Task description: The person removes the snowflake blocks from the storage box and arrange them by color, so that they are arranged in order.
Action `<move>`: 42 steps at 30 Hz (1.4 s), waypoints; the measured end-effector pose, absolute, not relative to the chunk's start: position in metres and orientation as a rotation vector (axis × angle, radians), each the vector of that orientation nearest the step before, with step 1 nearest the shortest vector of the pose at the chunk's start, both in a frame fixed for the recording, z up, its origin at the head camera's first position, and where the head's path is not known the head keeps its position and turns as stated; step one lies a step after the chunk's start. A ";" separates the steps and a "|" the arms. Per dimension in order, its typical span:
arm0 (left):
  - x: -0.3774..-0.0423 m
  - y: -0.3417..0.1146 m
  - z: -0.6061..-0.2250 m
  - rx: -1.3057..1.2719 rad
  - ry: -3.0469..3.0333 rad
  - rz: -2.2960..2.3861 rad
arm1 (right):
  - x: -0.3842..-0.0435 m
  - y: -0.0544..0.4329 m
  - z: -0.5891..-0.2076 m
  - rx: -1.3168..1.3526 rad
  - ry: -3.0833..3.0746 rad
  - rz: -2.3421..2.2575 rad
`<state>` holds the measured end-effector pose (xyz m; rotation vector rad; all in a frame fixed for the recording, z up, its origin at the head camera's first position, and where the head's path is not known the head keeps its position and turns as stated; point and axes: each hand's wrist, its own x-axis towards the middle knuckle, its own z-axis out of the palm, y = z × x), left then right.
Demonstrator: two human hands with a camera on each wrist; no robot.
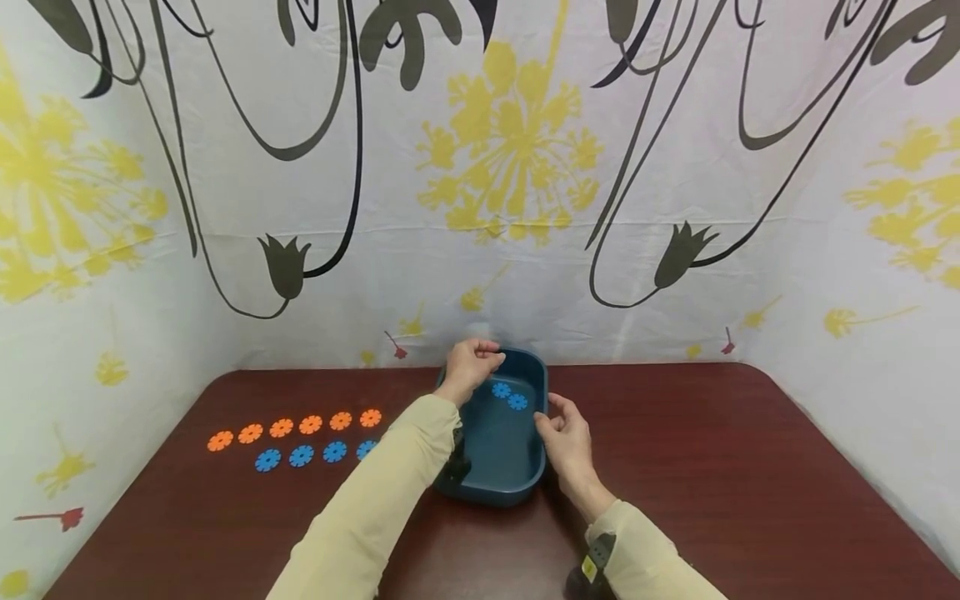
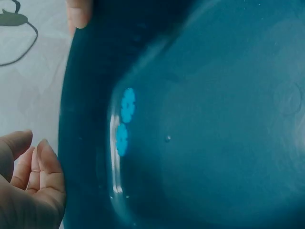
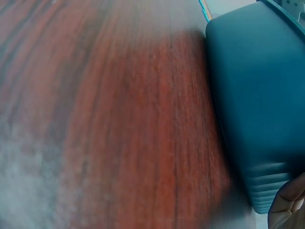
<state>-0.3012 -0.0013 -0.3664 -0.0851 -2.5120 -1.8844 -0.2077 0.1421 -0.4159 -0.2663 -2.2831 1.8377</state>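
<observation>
A dark teal plastic bin (image 1: 495,450) stands on the table, with two blue notched plastic discs (image 1: 508,396) on its floor near the far end. My left hand (image 1: 468,367) hovers over the bin's far left corner. In the left wrist view, its loosely curled fingers (image 2: 50,167) and thumb stand apart, with nothing visible between them. At the right wall, my right hand (image 1: 568,442) grips the bin's edge, its thumb at the rim and its fingers along the outside. The right wrist view shows only part of that hand (image 3: 288,205), low by the ribbed outer wall.
Left of the bin, several orange notched discs (image 1: 281,427) form a row on the brown table (image 1: 712,467). Nearer lies a row of several blue discs (image 1: 302,456), partly hidden by my left sleeve (image 1: 375,492). A patterned cloth (image 1: 480,275) hangs behind the table.
</observation>
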 end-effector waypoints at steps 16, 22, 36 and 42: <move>-0.310 0.005 -0.379 -0.093 -2.766 -1.445 | -0.208 0.142 -0.417 -0.282 -2.278 1.854; -0.307 0.006 -0.387 -0.059 -2.789 -1.374 | -0.209 0.142 -0.418 -0.292 -2.280 1.853; -0.306 0.003 -0.406 -0.004 -2.836 -1.351 | -0.208 0.141 -0.417 -0.277 -2.272 1.855; -0.306 0.003 -0.409 -0.021 -2.863 -1.317 | -0.208 0.141 -0.417 -0.283 -2.267 1.865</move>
